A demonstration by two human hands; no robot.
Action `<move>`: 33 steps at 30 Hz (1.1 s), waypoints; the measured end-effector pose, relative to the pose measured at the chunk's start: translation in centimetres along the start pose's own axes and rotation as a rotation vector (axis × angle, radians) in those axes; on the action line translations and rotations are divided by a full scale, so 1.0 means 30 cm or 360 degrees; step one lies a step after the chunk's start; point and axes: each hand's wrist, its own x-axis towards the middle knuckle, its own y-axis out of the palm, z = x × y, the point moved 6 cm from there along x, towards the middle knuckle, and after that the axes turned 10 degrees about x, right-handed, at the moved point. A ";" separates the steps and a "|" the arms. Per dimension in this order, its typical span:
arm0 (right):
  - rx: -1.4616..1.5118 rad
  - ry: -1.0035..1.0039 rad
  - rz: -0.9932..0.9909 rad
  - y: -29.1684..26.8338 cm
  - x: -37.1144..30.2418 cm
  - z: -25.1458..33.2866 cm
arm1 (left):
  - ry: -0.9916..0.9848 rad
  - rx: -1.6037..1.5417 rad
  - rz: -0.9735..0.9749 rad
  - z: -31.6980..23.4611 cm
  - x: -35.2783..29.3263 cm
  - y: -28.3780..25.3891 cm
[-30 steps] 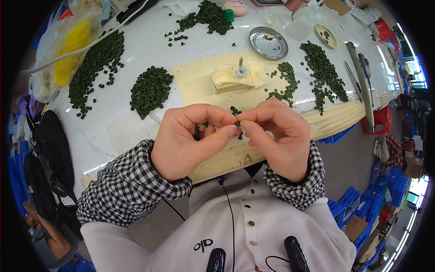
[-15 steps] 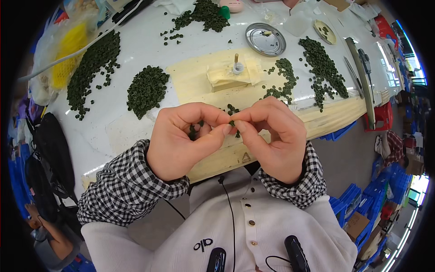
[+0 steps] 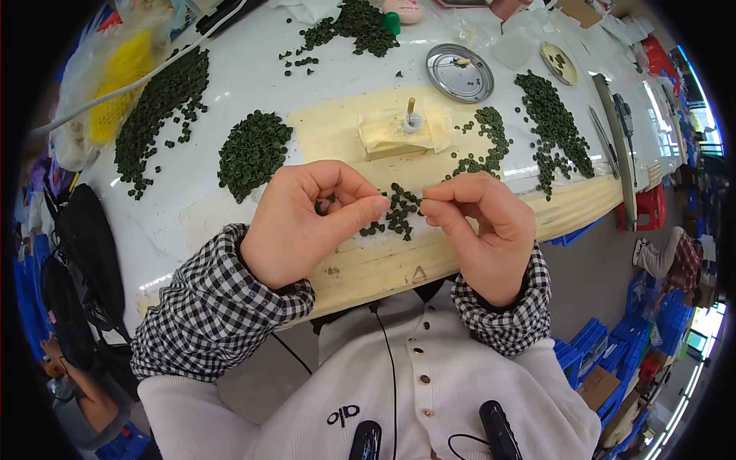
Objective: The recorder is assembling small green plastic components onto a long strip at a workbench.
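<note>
Your left hand (image 3: 307,222) is curled into a loose fist over the near edge of the table (image 3: 230,84), thumb pressed forward against the index finger, with a small dark green piece (image 3: 328,205) tucked inside the curl. Your right hand (image 3: 483,230) is closed too, thumb and index tip pinched together and pointing toward the left thumb. I can't really tell whether anything sits in that pinch, it's too small. The two hands are close, fingertips nearly meeting, with a little cluster of green pieces (image 3: 397,213) lying on the cream-coloured mat (image 3: 337,130) right between and just past them.

Around that, more of the same bits in heaps: a round pile (image 3: 251,152) just beyond your left hand, a long sweep (image 3: 157,107) far left, another heap (image 3: 360,21) at the top and a long band (image 3: 553,130) on the right. In the middle of the mat there's a pale block with a short upright peg (image 3: 408,123). Behind it sits a round metal lid (image 3: 460,72), shiny, with a small bit in it, and further right a small round yellowish dish (image 3: 558,63).

Packaging-wise, a clear plastic bag with yellow stuff inside (image 3: 119,77) sits at the far left edge, with a white cable (image 3: 146,77) crossing it. Blue crates (image 3: 590,345) stand on the floor to your lower right.
</note>
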 end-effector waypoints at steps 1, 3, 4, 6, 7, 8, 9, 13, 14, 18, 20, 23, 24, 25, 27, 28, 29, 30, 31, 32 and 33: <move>-0.0025 0.0009 -0.0005 0.000 -0.002 -0.002 | 0.0038 -0.0051 0.0004 0.004 0.003 -0.001; -0.0027 0.0004 -0.0076 -0.003 -0.003 -0.003 | -0.0094 -0.0681 0.0198 0.015 -0.002 0.014; -0.0004 -0.0009 -0.0139 -0.002 -0.001 -0.002 | -0.0158 -0.0996 0.0296 0.014 -0.005 0.024; -0.0007 -0.0027 -0.0198 -0.004 -0.002 -0.005 | -0.0210 -0.1188 0.0288 0.010 -0.009 0.041; -0.0029 -0.0037 -0.0194 -0.007 -0.003 -0.006 | -0.0236 -0.1283 0.0284 0.010 -0.011 0.050; -0.0050 -0.0051 -0.0193 -0.009 -0.002 -0.004 | -0.0242 -0.1279 0.0302 0.010 -0.012 0.054; -0.0026 -0.0042 -0.0212 -0.009 -0.001 -0.005 | -0.0249 -0.1275 0.0320 0.012 -0.013 0.058; 0.0083 0.0002 -0.0245 -0.006 -0.006 -0.017 | -0.0206 -0.1320 0.0405 0.004 -0.013 0.070; 0.0118 0.0009 -0.0240 -0.005 -0.004 -0.018 | -0.0216 -0.1303 0.0440 0.005 -0.014 0.071; 0.0119 0.0020 -0.0183 -0.002 0.002 -0.023 | -0.0259 -0.1121 0.0511 0.024 -0.019 0.070; 0.0126 0.0022 -0.0176 0.000 0.002 -0.022 | -0.0257 -0.1062 0.0476 0.032 -0.019 0.068; 0.0244 0.0080 -0.0151 0.006 0.006 -0.019 | -0.0232 -0.1098 0.0377 0.032 -0.018 0.064; 0.0276 0.0087 -0.0141 0.007 0.006 -0.021 | -0.0231 -0.1104 0.0351 0.028 -0.018 0.064; 0.0308 0.0094 -0.0131 0.008 0.006 -0.024 | -0.0231 -0.1111 0.0325 0.024 -0.019 0.063; 0.0373 0.0135 -0.0114 0.008 0.005 -0.026 | -0.0215 -0.1143 0.0341 0.011 -0.019 0.067; 0.0409 0.0175 -0.0109 0.008 0.001 -0.027 | -0.0207 -0.1159 0.0350 0.006 -0.020 0.069; 0.0449 0.0214 -0.0102 0.008 -0.002 -0.030 | -0.0207 -0.1167 0.0350 0.006 -0.022 0.069; 0.0493 0.0243 -0.0080 0.010 -0.001 -0.029 | -0.0208 -0.1175 0.0350 0.008 -0.023 0.069; 0.0537 0.0272 -0.0057 0.011 0.000 -0.027 | -0.0208 -0.1183 0.0351 0.008 -0.023 0.069; 0.0580 0.0305 -0.0037 0.012 -0.001 -0.026 | -0.0206 -0.1190 0.0357 0.006 -0.023 0.068; 0.0627 0.0326 -0.0026 0.016 -0.002 -0.026 | -0.0205 -0.1198 0.0363 0.004 -0.024 0.066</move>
